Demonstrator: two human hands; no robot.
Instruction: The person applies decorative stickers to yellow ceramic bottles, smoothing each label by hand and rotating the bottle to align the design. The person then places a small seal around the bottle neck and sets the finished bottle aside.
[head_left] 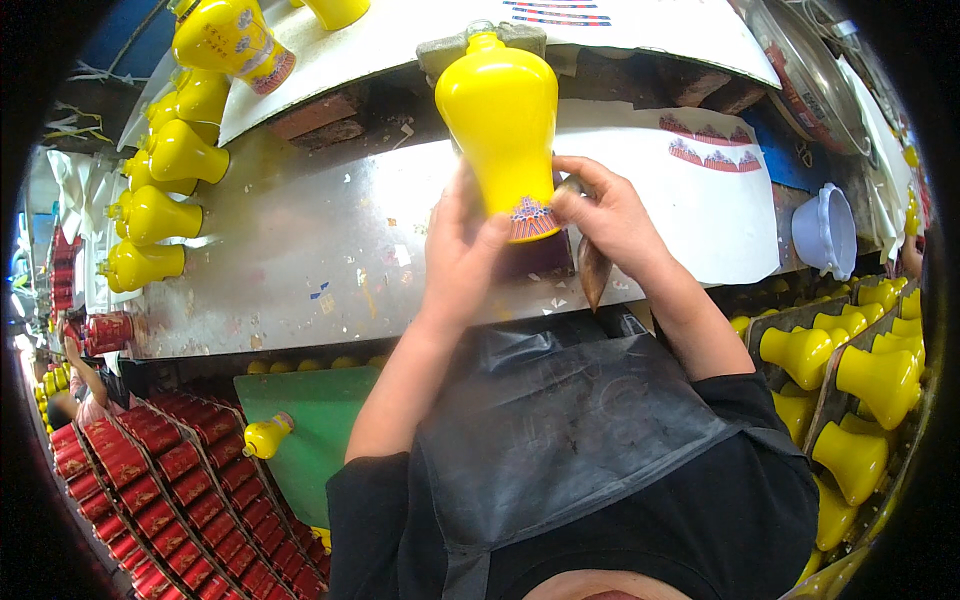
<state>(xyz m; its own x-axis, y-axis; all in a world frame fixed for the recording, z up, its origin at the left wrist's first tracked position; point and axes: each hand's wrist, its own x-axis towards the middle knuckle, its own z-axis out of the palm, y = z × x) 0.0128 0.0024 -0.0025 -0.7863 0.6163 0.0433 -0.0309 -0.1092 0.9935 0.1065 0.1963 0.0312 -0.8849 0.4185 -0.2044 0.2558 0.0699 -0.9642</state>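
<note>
A glossy yellow bottle [497, 110] lies with its narrow neck on a grey rest [440, 58] and its base toward me. Along the base runs a blue, red and white patterned strip [532, 217], seen at the right side only. My left hand [462, 240] is closed around the bottle's left side, its thumb near the base. My right hand [612, 215] touches the right side with its thumb beside the strip. Tucked in that same hand is a brown, pointed, horn-like tool [594, 275], tip downward.
White paper with patterned strips [715, 150] lies on the metal table [300, 230], a pale purple basin [825, 232] beyond it. Yellow bottles [155, 215] line the left edge; one patterned bottle [235, 45] lies far left. Racks of yellow bottles [800, 355] and red cylinders [190, 485] flank me.
</note>
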